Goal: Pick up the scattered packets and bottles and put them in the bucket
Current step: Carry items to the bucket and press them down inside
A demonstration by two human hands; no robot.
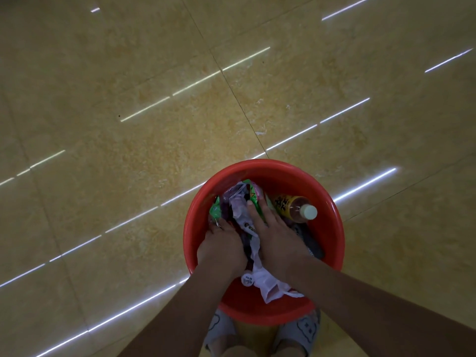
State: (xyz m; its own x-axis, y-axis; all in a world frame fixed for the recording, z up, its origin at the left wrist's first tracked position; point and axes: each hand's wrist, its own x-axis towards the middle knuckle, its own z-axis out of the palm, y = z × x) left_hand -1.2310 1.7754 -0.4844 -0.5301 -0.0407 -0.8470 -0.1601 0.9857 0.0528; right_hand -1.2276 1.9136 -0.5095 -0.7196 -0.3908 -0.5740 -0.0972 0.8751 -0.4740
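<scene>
Both hands are down in the red bucket point(334, 228) on the floor.
Right hand point(273, 235): grip wide, fingers flat on the packets point(239, 202).
Left hand point(221, 243): fingertips are buried in the pile, so I cannot tell its grip.
The bottle point(293, 206) lies inside by the far wall.
Suggest pressing evenly and tucking in the white wrapper point(268, 282) trailing toward the near rim.
Bucket bottom hidden; labels unreadable.

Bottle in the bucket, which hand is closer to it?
Right. The right hand rests on packets just left of the bottle; the left hand is farther left, beyond them.
</scene>
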